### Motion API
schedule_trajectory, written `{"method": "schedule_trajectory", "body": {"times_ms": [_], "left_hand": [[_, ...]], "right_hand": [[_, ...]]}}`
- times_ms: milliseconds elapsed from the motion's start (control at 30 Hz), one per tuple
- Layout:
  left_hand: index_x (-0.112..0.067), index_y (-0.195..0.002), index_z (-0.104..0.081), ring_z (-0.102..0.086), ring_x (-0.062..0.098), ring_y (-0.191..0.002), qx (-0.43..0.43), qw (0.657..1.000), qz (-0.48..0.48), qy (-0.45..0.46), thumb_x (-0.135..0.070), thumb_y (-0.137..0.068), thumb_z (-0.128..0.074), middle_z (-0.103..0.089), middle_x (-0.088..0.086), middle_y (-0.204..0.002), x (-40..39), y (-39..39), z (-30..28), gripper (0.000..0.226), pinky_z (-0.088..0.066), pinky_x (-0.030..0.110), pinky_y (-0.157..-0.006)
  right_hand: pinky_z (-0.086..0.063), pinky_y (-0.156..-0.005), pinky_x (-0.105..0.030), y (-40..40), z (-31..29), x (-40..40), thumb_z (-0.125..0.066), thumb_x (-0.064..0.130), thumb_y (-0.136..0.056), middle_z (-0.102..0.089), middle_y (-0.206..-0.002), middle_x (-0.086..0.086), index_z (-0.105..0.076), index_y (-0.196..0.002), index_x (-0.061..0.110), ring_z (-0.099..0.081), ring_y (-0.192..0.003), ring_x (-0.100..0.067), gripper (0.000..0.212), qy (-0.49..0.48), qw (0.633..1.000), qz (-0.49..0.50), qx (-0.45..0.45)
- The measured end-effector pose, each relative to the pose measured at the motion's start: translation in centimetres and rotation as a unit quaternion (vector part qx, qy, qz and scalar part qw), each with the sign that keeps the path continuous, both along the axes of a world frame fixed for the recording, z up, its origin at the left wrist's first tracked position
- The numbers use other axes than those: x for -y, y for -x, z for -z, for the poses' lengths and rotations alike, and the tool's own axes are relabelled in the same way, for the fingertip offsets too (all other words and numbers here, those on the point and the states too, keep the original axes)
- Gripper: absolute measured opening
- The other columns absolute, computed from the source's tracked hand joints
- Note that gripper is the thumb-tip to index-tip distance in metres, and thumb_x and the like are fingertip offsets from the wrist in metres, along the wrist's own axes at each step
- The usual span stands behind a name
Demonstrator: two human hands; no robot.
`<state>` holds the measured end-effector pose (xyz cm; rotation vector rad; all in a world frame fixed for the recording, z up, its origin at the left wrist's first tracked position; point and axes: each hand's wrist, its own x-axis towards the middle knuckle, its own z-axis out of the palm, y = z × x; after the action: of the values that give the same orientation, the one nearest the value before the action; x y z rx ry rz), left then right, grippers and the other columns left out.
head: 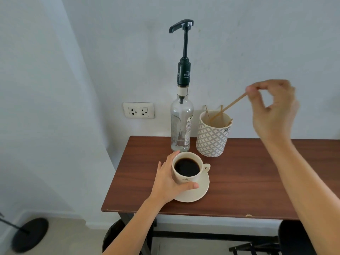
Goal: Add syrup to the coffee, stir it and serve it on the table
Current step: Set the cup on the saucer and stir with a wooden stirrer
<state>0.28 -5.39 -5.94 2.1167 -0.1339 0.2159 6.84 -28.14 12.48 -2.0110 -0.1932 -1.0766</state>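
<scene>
The right hand (272, 107) pinches the top end of a thin wooden stir stick (232, 104), whose low end is inside the patterned holder (211, 138). It could catch the rim and tip the holder. The left hand (169, 183) wraps loosely around the coffee cup (185, 170) on its saucer (200, 190), in front of the syrup bottle (181, 126). A bump could spill coffee.

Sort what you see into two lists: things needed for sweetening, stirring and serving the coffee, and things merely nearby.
Needed: coffee cup, saucer, syrup bottle, stir stick in the right hand, left hand steadying the cup, table.

Nearby: patterned stick holder, wall socket.
</scene>
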Motion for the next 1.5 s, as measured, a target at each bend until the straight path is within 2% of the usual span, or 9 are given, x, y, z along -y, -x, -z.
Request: {"method": "schedule_trajectory", "body": {"times_ms": [100, 167, 300, 500, 633, 867, 1100, 1300, 1500], "left_hand": [[-0.048, -0.141, -0.034, -0.043, -0.007, -0.135, -0.005, 1.0, 0.001, 0.007, -0.07, -0.054, -0.082, -0.047, -0.032, -0.142, -0.1, -0.1, 0.1, 0.102, -0.021, 0.061, -0.122], [-0.065, -0.132, -0.03, -0.039, -0.02, -0.13, -0.008, 1.0, 0.003, 0.007, -0.068, -0.054, -0.084, -0.045, -0.042, -0.135, -0.2, -0.1, 0.0, 0.095, -0.022, 0.061, -0.122], [-0.079, -0.121, -0.026, -0.035, -0.03, -0.124, -0.01, 1.0, -0.002, 0.011, -0.066, -0.051, -0.085, -0.047, -0.042, -0.133, -0.1, 0.0, -0.2, 0.092, -0.023, 0.061, -0.122], [-0.059, -0.133, -0.037, -0.049, -0.005, -0.132, 0.001, 0.999, -0.006, 0.042, -0.068, -0.053, -0.085, -0.055, -0.036, -0.133, -0.1, -0.1, 0.3, 0.094, -0.028, 0.061, -0.12], [-0.061, -0.132, -0.038, -0.055, 0.003, -0.13, 0.02, 0.998, -0.01, 0.05, -0.066, -0.054, -0.087, -0.06, -0.028, -0.132, -0.2, 0.0, 0.1, 0.092, -0.038, 0.056, -0.115], [-0.048, -0.136, -0.044, -0.056, 0.011, -0.132, 0.022, 0.998, -0.008, 0.066, -0.06, -0.055, -0.092, -0.062, -0.019, -0.135, -0.3, -0.1, 0.5, 0.095, -0.043, 0.054, -0.112], [-0.044, -0.138, -0.045, -0.057, 0.015, -0.131, 0.019, 0.998, -0.015, 0.065, -0.057, -0.055, -0.092, -0.062, -0.017, -0.135, -0.4, -0.3, 0.8, 0.096, -0.045, 0.054, -0.11], [-0.047, -0.137, -0.044, -0.056, 0.017, -0.132, 0.021, 0.998, -0.016, 0.065, -0.06, -0.053, -0.092, -0.062, -0.018, -0.136, -0.5, -0.3, 0.8, 0.098, -0.044, 0.053, -0.111], [-0.044, -0.138, -0.046, -0.055, 0.015, -0.133, 0.02, 0.998, -0.018, 0.064, -0.055, -0.054, -0.093, -0.061, -0.018, -0.136, -0.4, -0.4, 0.7, 0.096, -0.045, 0.053, -0.111]], "right_hand": [[-0.036, -0.08, -0.008, 3.1, -0.6, -0.1, -0.059, 0.031, -0.095, -0.064, -0.097, 0.001, -0.068, -0.092, 0.017, -0.056, -0.093, -0.005, 0.017, -0.049, 0.997, -0.057, 0.016], [-0.043, -0.083, -0.02, 4.1, 1.1, -0.8, -0.06, 0.026, -0.095, -0.065, -0.092, 0.002, -0.064, -0.088, 0.022, -0.056, -0.086, 0.002, 0.009, -0.054, 0.993, -0.1, -0.017], [-0.05, -0.077, -0.04, 4.4, 6.8, -2.5, -0.064, 0.023, -0.093, -0.067, -0.083, 0.003, -0.063, -0.081, 0.033, -0.06, -0.077, -0.012, 0.015, -0.057, 0.98, -0.148, -0.117], [-0.042, -0.061, -0.017, 3.7, 11.0, -3.2, -0.067, 0.023, -0.09, -0.068, -0.072, 0.016, -0.066, -0.077, 0.027, -0.056, -0.064, -0.002, 0.014, -0.024, 0.949, -0.216, -0.23], [-0.052, -0.069, -0.023, 3.6, 11.8, -3.0, -0.07, 0.024, -0.088, -0.074, -0.08, 0.01, -0.076, -0.084, 0.026, -0.067, -0.075, -0.01, 0.007, 0.049, 0.909, -0.277, -0.308], [-0.044, -0.067, -0.006, 2.2, 12.0, -4.5, -0.071, 0.018, -0.088, -0.071, -0.08, 0.02, -0.078, -0.084, 0.023, -0.064, -0.078, 0.009, 0.01, 0.066, 0.933, -0.254, -0.247], [-0.053, -0.069, -0.024, 3.6, 12.2, -2.8, -0.069, 0.02, -0.088, -0.074, -0.079, 0.016, -0.077, -0.083, 0.022, -0.068, -0.081, -0.01, 0.01, 0.079, 0.923, -0.266, -0.267], [-0.044, -0.069, -0.002, 3.2, 12.0, -5.5, -0.071, 0.011, -0.087, -0.07, -0.077, 0.021, -0.078, -0.083, 0.017, -0.064, -0.078, 0.013, 0.009, 0.05, 0.932, -0.279, -0.227], [-0.043, -0.064, -0.004, 3.1, 11.9, -3.1, -0.071, 0.01, -0.087, -0.071, -0.081, 0.011, -0.078, -0.086, 0.013, -0.062, -0.081, 0.01, 0.007, 0.124, 0.945, -0.237, -0.19]]}}
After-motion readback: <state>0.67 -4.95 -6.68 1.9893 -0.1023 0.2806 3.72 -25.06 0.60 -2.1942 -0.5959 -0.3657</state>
